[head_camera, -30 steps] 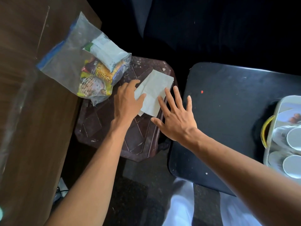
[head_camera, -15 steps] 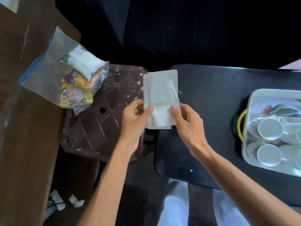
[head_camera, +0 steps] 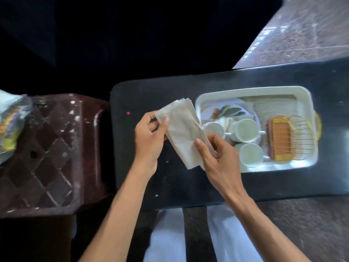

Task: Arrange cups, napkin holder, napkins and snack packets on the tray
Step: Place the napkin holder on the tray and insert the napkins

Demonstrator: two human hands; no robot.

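Both hands are holding a small stack of white napkins [head_camera: 184, 133] in the middle of the frame, above the black surface [head_camera: 170, 186] and just left of the tray [head_camera: 245, 90]. The left hand [head_camera: 149, 137] is pinching the stack's upper end, with the thumb on top and the fingers curled beneath, so its grip is clenched on the paper. The right hand [head_camera: 217, 157] is pinching the lower right edge between thumb and forefinger, and its grip is likewise grasping the napkins. The stack is slanting from upper left to lower right, and its far corner is overlapping the tray's left rim in the view.

The white tray is lying on the surface in the right half of the frame. Three white cups [head_camera: 244, 130] are standing close together in its left part. Just right of them a gold wire napkin holder [head_camera: 281, 138] is sitting with an orange panel showing inside it. A leaf pattern is showing above the cups, though I cannot tell whether it is a plate or a print.

At the left a dark brown stool [head_camera: 47, 148] is standing beside the surface. A clear plastic bag [head_camera: 11, 103] holding snack packets [head_camera: 7, 133] is lying at its far left edge, half out of frame. White trousers [head_camera: 166, 239] are showing at the bottom and a tiled floor [head_camera: 302, 35] at the upper right.
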